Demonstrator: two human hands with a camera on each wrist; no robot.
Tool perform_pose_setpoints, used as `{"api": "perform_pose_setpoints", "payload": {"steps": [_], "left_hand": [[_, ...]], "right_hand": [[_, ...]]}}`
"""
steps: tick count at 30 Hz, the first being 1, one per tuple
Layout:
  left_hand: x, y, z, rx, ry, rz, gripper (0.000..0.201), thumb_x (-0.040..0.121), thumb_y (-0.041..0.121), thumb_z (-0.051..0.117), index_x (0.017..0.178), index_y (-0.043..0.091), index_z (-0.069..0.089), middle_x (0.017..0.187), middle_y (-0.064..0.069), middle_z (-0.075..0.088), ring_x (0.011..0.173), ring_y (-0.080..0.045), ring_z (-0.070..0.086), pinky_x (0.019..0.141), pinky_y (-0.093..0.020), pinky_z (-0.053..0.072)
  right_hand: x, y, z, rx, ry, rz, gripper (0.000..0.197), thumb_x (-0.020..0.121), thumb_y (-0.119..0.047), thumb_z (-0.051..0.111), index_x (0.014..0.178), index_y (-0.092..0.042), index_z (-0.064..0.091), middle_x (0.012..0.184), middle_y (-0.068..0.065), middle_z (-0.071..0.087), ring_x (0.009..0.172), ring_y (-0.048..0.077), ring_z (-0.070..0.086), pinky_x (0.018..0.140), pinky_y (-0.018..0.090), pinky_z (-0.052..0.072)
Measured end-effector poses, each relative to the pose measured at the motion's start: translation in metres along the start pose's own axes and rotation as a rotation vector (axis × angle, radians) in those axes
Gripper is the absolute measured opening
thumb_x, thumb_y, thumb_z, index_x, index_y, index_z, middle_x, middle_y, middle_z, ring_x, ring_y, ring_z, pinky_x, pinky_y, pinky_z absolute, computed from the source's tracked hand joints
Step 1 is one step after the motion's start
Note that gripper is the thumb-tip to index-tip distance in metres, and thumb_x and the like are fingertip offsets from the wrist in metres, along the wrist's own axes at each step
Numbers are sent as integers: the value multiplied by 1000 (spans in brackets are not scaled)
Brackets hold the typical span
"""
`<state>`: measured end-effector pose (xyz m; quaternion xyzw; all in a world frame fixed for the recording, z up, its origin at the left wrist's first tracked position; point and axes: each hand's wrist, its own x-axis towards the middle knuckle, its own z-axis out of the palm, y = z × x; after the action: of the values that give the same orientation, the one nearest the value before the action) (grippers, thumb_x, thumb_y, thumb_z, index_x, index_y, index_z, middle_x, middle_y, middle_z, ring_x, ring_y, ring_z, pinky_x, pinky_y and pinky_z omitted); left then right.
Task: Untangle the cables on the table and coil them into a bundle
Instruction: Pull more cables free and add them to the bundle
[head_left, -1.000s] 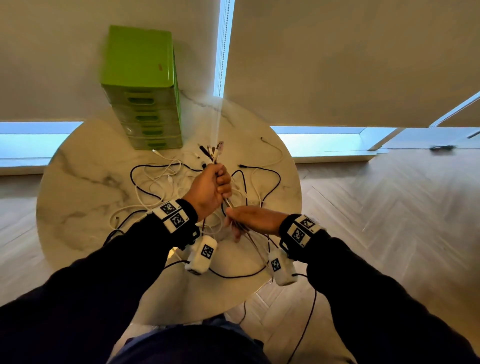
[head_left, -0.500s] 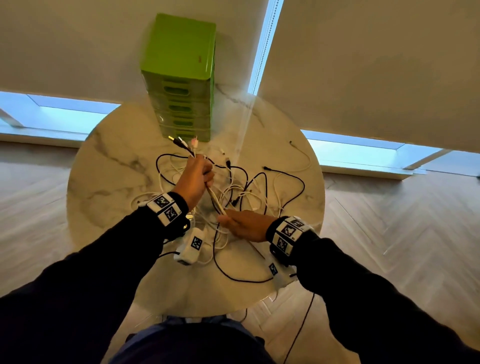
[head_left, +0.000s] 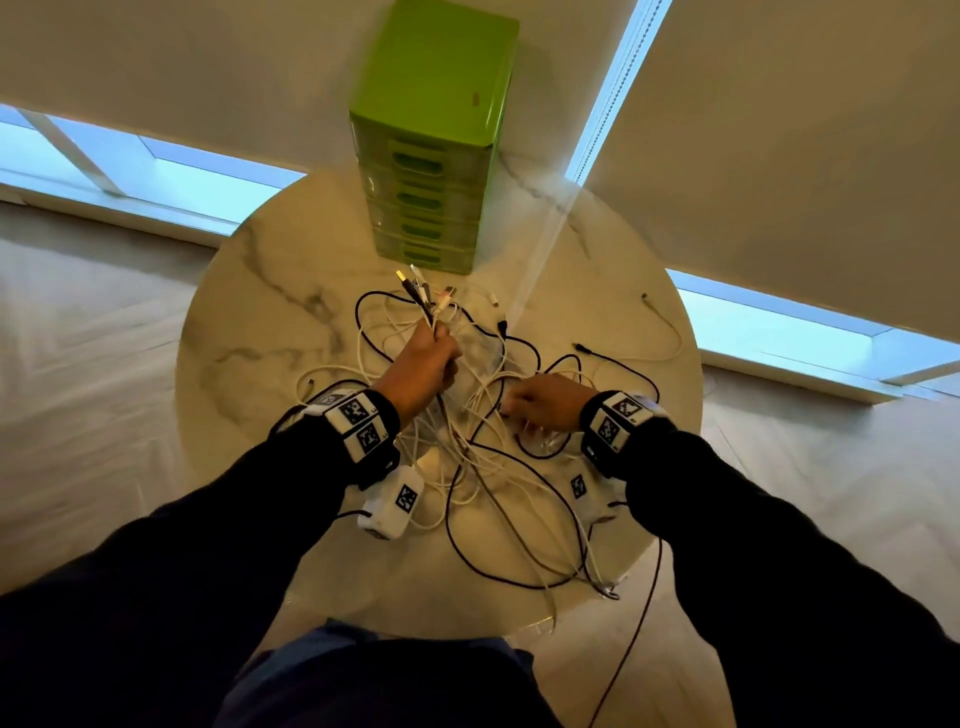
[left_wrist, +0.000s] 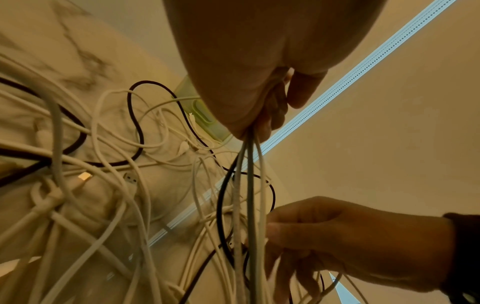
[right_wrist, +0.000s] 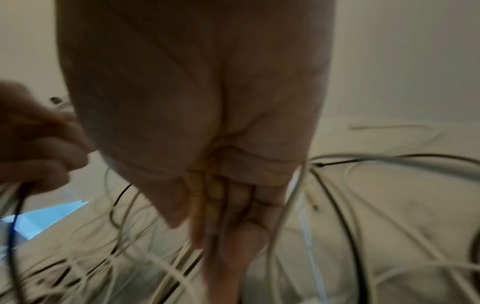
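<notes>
Several white and black cables (head_left: 483, 467) lie tangled on the round marble table (head_left: 249, 332). My left hand (head_left: 436, 353) grips a bunch of them just below their plugs (head_left: 421, 291), which stick out towards the green drawers. In the left wrist view the held strands (left_wrist: 249, 185) hang down from my left hand (left_wrist: 262, 127). My right hand (head_left: 511, 408) is to the right and lower, over the tangle. Its fingers (left_wrist: 285, 275) are spread among the hanging strands and look fairly straight in the right wrist view (right_wrist: 233, 216), gripping nothing that I can see.
A green drawer unit (head_left: 431, 130) stands at the back of the table by the wall. One white cable (head_left: 670, 338) lies apart at the right rim. A black cable (head_left: 639, 623) hangs off the front edge to the wooden floor.
My right hand has moved from just under the left fist out to the right and down into the tangle. The left hand keeps its grip on the bunch. My head view has shifted.
</notes>
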<state>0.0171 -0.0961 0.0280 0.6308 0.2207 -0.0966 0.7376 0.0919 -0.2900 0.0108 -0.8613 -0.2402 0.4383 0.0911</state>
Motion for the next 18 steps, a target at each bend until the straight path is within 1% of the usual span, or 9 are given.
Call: {"api": "perform_pose_setpoints", "payload": {"steps": [2, 5, 6, 7, 9, 12, 13, 15, 18], "left_hand": [[-2, 3, 3, 1, -9, -5, 25, 96, 3, 41, 84, 21, 29, 67, 3, 30, 56, -10, 31, 54, -26, 29], [-4, 2, 5, 10, -19, -14, 23, 96, 4, 41, 86, 22, 29, 69, 3, 31, 57, -9, 31, 55, -27, 29], [-4, 1, 4, 8, -26, -17, 24, 95, 4, 42, 86, 22, 29, 69, 3, 31, 57, -9, 31, 55, -27, 29], [-5, -1, 3, 7, -30, -20, 24, 94, 4, 43, 85, 22, 29, 68, 4, 30, 56, -10, 31, 55, -28, 29], [-6, -4, 1, 10, -40, -17, 26, 92, 4, 44, 83, 22, 28, 67, 5, 29, 57, -10, 29, 54, -28, 28], [-10, -7, -4, 9, -40, -22, 28, 92, 2, 44, 83, 22, 27, 68, 4, 28, 57, -11, 28, 54, -29, 27], [-11, -7, -5, 11, -39, -24, 28, 92, 2, 44, 83, 22, 27, 69, 4, 27, 57, -11, 28, 55, -29, 27], [-13, -8, -8, 9, -39, -22, 30, 92, 1, 44, 82, 23, 27, 69, 3, 26, 57, -11, 28, 55, -29, 27], [-15, -9, -9, 7, -36, -25, 30, 93, 0, 44, 82, 22, 28, 68, 4, 27, 56, -9, 29, 55, -28, 27]], "right_hand": [[12, -11, 9, -89, -17, 36, 29, 102, -23, 42, 97, -5, 64, 97, 10, 68, 89, 29, 63, 78, 34, 49], [31, -16, 20, -71, 135, 159, 32, 100, -25, 47, 74, -7, 56, 85, 15, 59, 86, 34, 60, 68, 32, 41], [34, -18, 21, -21, 184, 204, 33, 97, -29, 51, 73, -8, 54, 86, 17, 59, 87, 35, 61, 67, 32, 41], [38, -20, 25, 2, 220, 229, 30, 96, -33, 54, 79, -8, 57, 93, 18, 62, 92, 36, 62, 68, 33, 43], [41, -23, 28, 3, 257, 266, 33, 93, -37, 59, 100, -5, 64, 107, 17, 65, 101, 36, 63, 75, 35, 48], [44, -29, 27, 0, 244, 242, 32, 93, -30, 60, 114, -6, 61, 115, 16, 64, 106, 36, 62, 75, 33, 45], [44, -29, 26, -11, 210, 233, 29, 92, -28, 62, 112, -7, 60, 112, 16, 63, 104, 35, 62, 73, 32, 43], [41, -29, 24, -48, 139, 235, 24, 90, -31, 64, 98, -9, 57, 103, 15, 60, 97, 31, 61, 70, 30, 41], [30, -25, 22, 29, 196, 149, 17, 98, -30, 51, 93, -14, 53, 97, 16, 60, 95, 33, 59, 72, 32, 40]]}}
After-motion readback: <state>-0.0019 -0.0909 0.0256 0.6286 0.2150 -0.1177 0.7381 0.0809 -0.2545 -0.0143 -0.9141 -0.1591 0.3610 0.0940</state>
